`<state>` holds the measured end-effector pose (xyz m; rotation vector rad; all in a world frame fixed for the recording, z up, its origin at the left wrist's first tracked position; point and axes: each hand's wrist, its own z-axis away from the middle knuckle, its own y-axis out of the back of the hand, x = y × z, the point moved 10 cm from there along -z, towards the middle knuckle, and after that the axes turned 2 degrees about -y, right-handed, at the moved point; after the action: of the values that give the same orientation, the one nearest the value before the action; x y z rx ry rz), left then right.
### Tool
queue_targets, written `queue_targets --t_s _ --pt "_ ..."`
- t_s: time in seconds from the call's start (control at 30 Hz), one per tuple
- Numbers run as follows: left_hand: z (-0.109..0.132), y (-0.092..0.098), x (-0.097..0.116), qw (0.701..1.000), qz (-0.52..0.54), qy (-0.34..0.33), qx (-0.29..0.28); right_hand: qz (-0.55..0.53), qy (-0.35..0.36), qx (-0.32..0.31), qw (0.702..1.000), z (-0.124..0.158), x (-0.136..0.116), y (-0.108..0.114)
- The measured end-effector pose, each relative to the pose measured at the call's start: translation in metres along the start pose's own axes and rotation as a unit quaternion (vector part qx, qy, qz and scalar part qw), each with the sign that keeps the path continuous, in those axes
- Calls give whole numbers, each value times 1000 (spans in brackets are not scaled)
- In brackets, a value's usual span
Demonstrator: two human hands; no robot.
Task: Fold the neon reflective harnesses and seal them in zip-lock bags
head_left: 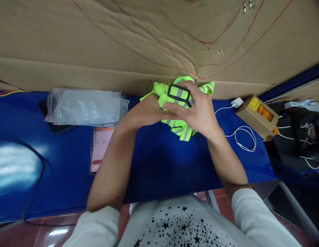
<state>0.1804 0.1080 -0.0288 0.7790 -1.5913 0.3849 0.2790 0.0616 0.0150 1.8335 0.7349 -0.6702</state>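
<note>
A fluorescent yellow reflective safety vest point(185, 133) with grey stripes is bunched up at the back edge of the blue table. A black rectangular trim piece shows on its top face. My right hand point(199, 106) is closed around the bundle from the right, thumb across the front and fingers over the top. Reaching in from the left, my left hand point(159, 113) is bent at the wrist and holds the bundle from below and the left. Most of its fingers are hidden behind the fabric and my right hand. Loose bands hang out below and at the upper right.
A brown cardboard panel point(97, 44) with red wires rises behind the table point(159, 164). Clear plastic bags point(84, 107) and a phone point(99, 151) lie left. A white charger point(237, 102), its cable and a cardboard box point(257, 116) sit right. A black cable point(42, 168) crosses the far left.
</note>
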Motion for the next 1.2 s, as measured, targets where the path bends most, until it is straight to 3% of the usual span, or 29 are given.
queue_targets --t_s 0.13,0.3,0.43,0.53,0.63,0.73,0.8,0.87,0.93,1.0,1.2 --pt "4 16 16 980 -165 -15 112 -117 -35 8 992 -3 14 0" --pt "22 24 42 903 -333 -38 270 -229 -89 -16 969 -4 22 -2" --pt "42 26 68 832 -383 -112 386 -313 -130 -33 940 -2 20 -9" --pt "52 33 76 804 -358 -130 456 -367 -128 -29 921 -2 17 -13" --pt "50 36 80 814 -330 -156 452 -385 -133 -27 913 -2 17 -19" --pt "39 37 72 878 -251 -163 374 -342 -137 8 930 -2 24 -17" --pt "26 35 56 932 -145 -136 302 -285 -120 57 949 -2 27 -8" --pt "14 29 40 965 -12 -100 241 -223 -95 103 965 0 27 1" --pt "4 16 31 975 93 -74 188 -179 -70 132 973 3 24 5" --pt "-2 7 30 974 125 -70 175 -158 -41 157 974 6 17 8" --pt "6 -3 34 962 55 -58 263 -157 -41 129 978 12 16 -8"
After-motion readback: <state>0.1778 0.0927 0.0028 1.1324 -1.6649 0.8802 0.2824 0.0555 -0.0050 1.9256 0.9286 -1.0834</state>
